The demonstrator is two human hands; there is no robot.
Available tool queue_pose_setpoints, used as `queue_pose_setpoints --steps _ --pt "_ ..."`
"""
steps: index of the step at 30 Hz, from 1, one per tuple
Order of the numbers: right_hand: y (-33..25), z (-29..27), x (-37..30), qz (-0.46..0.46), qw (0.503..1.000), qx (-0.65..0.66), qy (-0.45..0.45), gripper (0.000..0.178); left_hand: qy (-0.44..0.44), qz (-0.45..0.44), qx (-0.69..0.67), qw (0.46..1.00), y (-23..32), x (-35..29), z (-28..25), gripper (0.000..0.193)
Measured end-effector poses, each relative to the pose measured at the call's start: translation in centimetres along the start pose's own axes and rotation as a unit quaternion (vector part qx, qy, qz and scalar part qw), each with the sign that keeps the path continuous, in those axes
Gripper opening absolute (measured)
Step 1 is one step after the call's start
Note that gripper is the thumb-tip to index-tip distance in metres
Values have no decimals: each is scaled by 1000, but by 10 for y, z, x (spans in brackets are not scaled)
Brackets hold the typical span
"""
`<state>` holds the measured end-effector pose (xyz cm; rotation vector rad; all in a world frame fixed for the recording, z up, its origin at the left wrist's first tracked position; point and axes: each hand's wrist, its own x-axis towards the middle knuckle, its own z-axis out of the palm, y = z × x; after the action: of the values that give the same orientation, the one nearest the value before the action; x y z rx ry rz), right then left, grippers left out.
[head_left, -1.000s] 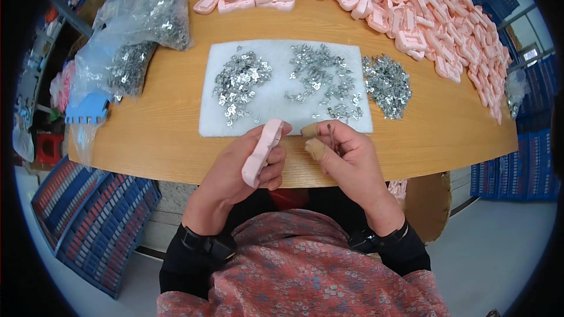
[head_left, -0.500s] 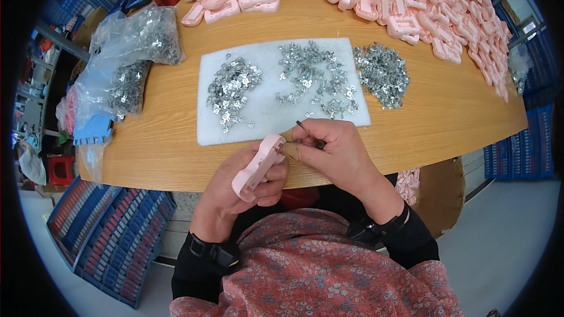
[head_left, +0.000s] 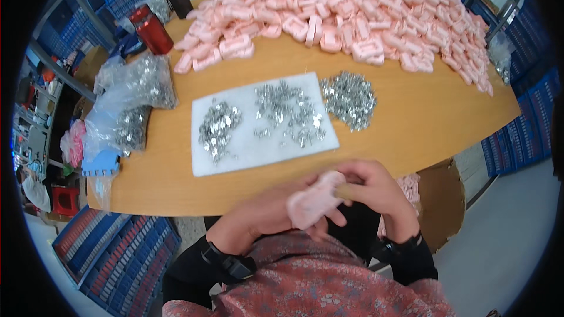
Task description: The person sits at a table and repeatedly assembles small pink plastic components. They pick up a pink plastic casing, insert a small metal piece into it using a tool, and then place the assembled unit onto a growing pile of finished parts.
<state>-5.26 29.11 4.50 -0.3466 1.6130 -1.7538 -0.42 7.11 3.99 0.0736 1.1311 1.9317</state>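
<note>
A pink plastic casing (head_left: 311, 202), blurred by motion, is held between my hands just off the table's front edge. Behind and under it lies my left hand (head_left: 267, 208), with fingertips coming out below the casing. My right hand (head_left: 373, 186) closes on its right end, a tan cover on the thumb pressed against the casing. Whether a tool is still in the right hand is hidden. Beyond the hands, a white foam sheet (head_left: 258, 161) carries heaps of small metal clips (head_left: 218, 126), and another clip heap (head_left: 351, 100) sits on the wood beside it.
A large pile of pink casings (head_left: 352, 17) covers the table's far side. Plastic bags of metal parts (head_left: 132, 103), a blue foam piece (head_left: 101, 163) and a red flask (head_left: 151, 30) are at the left. A cardboard box (head_left: 440, 205) stands below the table at the right.
The casing has moved right and down and turned over to its smooth side. The dark thin tool in my right hand is no longer visible. The head view has shifted, showing more of the far side.
</note>
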Motion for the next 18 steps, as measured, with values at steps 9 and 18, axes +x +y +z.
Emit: queue_pose_setpoints --steps 9,18 --pt "99 -172 -174 100 926 -110 347 25 236 68 336 909 113 22 -41 36" --pt "162 -176 -162 -24 834 -155 529 13 488 206 620 579 182 145 -142 48"
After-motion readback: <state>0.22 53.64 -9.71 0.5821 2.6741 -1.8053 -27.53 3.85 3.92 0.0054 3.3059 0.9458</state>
